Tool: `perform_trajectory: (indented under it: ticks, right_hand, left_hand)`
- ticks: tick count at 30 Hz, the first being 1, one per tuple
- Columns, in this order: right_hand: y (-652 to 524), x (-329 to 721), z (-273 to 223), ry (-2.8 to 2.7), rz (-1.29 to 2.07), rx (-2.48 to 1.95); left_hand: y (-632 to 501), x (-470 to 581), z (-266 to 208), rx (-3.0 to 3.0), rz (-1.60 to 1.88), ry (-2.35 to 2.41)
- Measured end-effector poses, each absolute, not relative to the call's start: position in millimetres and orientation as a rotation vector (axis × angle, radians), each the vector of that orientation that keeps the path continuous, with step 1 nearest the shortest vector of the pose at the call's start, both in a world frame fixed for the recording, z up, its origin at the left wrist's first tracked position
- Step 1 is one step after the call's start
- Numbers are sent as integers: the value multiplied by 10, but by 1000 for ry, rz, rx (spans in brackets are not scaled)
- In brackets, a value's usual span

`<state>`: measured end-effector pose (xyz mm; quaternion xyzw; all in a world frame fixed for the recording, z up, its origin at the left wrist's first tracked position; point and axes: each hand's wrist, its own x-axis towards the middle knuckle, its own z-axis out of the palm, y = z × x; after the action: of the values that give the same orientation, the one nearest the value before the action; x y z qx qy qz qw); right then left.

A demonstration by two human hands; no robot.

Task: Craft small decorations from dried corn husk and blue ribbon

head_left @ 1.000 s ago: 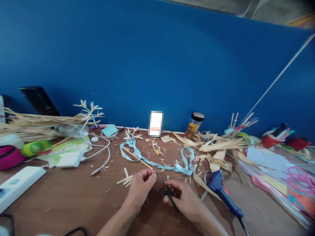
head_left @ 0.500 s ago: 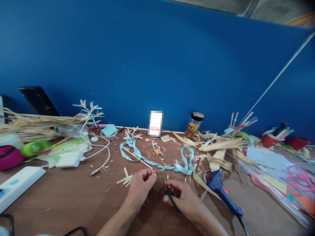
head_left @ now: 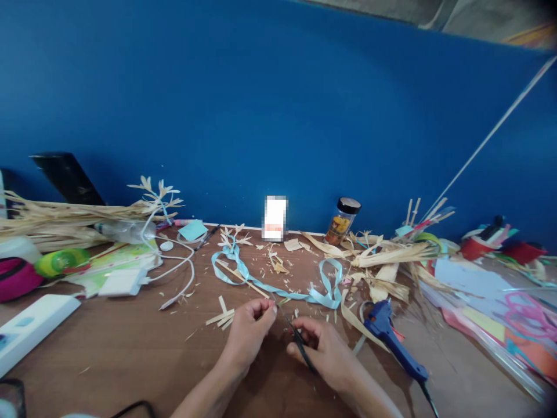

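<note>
My left hand [head_left: 249, 331] is closed in a pinch near the middle of the table. What lies between thumb and fingers is too small and hidden to make out; a pale sliver shows by the fingertips. My right hand [head_left: 324, 351] is wrapped round dark-handled scissors [head_left: 300, 339], their blades pointing up and left toward the left fingertips. Just beyond the hands lies a light blue ribbon [head_left: 282, 295], looped at both ends. A thin stick [head_left: 255, 285] runs under its left loop to a pale dried-husk flower [head_left: 235, 236]. Several short husk strips [head_left: 221, 318] lie left of my left hand.
A blue glue gun [head_left: 394, 337] rests to the right, near dried husks [head_left: 391, 255] and a lidded jar [head_left: 343, 222]. Leftward are a power strip [head_left: 41, 328], a white charger [head_left: 123, 283] and its cable. A blue partition [head_left: 243, 116] stands behind.
The scissor blades have drawn slightly back and down from the left fingertips, with a small shift of the right hand. My left hand stays in place.
</note>
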<state>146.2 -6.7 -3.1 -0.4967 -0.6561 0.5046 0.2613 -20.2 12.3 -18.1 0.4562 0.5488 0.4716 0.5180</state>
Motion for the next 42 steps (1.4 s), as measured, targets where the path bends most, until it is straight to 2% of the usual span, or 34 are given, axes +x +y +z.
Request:
perform_trajectory:
  ticks: [12,17,22,28,35,42]
  right_hand:
    - [-72,1450,-71,-1784,1289,-1422]
    - [-44,1474,-81,-1883,874,-1653]
    - [-78,1513,5,-2082,468,-1820]
    - [-174,1522,177,-2260,367,-1824]
    - [-251,1466,348,-2496,187,-1720]
    - [-254,1527,484,-2735,345,-1726]
  left_hand:
    - [112,-186,-148,1068,1140,1322]
    - [114,-204,-98,1015,1222,1218]
    - [70,-201,-36,867,1235,918]
    - [51,-240,32,567,1219,687]
    - [67,-280,32,505,1233,607]
    - [106,-272,5,497,1202,646]
